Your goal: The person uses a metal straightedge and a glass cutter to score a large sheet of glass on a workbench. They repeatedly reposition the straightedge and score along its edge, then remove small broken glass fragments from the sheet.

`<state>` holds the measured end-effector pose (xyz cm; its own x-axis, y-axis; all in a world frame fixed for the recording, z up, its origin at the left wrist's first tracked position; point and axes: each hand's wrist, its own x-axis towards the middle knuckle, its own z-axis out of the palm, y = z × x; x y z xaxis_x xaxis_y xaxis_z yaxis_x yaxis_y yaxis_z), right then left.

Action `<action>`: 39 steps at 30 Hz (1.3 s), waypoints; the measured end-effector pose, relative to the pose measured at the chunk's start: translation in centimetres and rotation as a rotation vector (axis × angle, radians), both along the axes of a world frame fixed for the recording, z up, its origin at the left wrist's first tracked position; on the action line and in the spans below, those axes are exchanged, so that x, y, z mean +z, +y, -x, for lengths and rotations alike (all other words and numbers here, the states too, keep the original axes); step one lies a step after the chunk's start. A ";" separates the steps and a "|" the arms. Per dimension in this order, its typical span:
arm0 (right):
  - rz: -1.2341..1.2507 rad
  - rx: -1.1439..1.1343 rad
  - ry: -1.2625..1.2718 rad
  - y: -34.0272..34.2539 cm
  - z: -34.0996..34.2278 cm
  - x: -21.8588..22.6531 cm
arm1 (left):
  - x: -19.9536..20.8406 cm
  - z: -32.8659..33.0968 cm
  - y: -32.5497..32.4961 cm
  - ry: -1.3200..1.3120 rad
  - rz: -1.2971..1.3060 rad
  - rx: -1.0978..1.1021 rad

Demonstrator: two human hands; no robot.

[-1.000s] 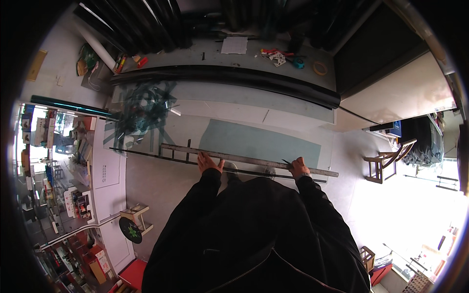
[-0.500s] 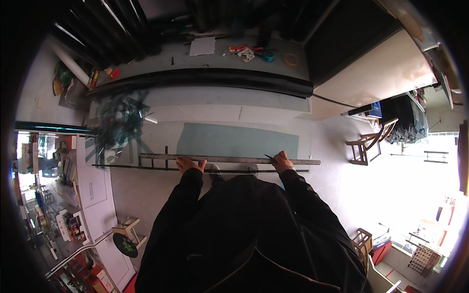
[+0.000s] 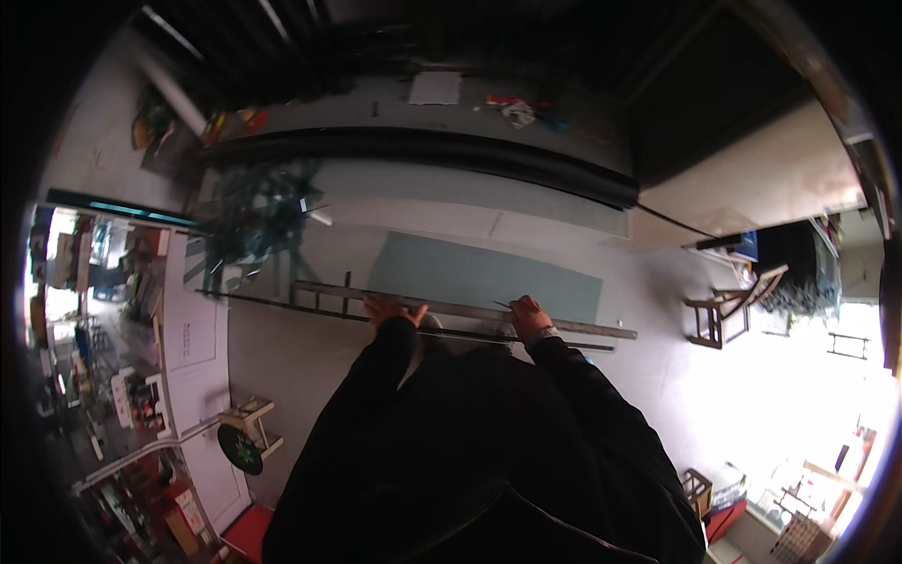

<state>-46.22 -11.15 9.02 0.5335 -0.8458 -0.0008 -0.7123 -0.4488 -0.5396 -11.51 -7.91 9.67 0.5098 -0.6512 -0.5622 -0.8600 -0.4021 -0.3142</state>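
Note:
A long, narrow grey straightedge (image 3: 583, 326) lies across the table along the near side of a blue-grey sheet (image 3: 489, 270). My left hand (image 3: 395, 308) rests on it left of the middle, fingers spread and thumb pointing right. Farther right, my right hand (image 3: 532, 318) is closed around a thin dark pointed tool (image 3: 504, 305), whose tip points left just above the straightedge. Blur hides the tool's exact kind. A thin dark strip (image 3: 258, 301) runs along the table's near edge, below both hands.
Tangled dark film scraps (image 3: 249, 211) heap at the left of the table. A long black roll (image 3: 423, 150) lies along the back, with white paper (image 3: 435, 88) beyond it. A wooden chair (image 3: 728, 305) stands right; a stool (image 3: 246, 437) stands lower left.
The whole view has tilted and shifted. My right hand with the pointed tool has moved left along the straightedge, closer to my left hand, which stays at the same spot on it.

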 end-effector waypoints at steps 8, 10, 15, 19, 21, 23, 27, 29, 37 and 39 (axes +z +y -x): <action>-0.280 0.088 0.129 -3.6 -12.2 0.5 | -0.2 0.0 0.2 0.103 0.168 0.182; -0.243 0.159 0.121 -4.1 -15.4 0.4 | -0.1 0.0 0.6 0.109 0.267 0.249; -0.002 0.348 0.148 -4.5 -23.3 -1.6 | -0.1 -0.2 0.6 0.124 0.280 0.292; -0.016 0.316 0.100 -4.5 -27.4 -2.1 | -1.2 -0.2 1.0 0.080 0.345 0.296; -0.142 0.314 0.129 -4.7 -28.4 -1.6 | -2.3 -0.1 1.3 0.041 0.374 0.281; -0.152 0.303 0.151 -4.8 -29.3 -1.2 | -3.8 0.0 1.4 -0.011 0.441 0.265; -0.205 0.316 0.237 -4.9 -30.9 -0.9 | -7.2 -0.7 1.9 0.032 0.574 0.299; -0.199 0.314 0.186 -4.7 -31.1 -0.6 | -8.5 -0.8 2.0 -0.037 0.661 0.272; -0.259 0.325 0.215 -4.9 -31.1 1.4 | -10.5 -0.4 2.2 -0.078 0.610 0.286; -0.268 0.330 0.220 -5.0 -31.0 1.5 | -10.4 -0.2 2.1 -0.005 0.543 0.342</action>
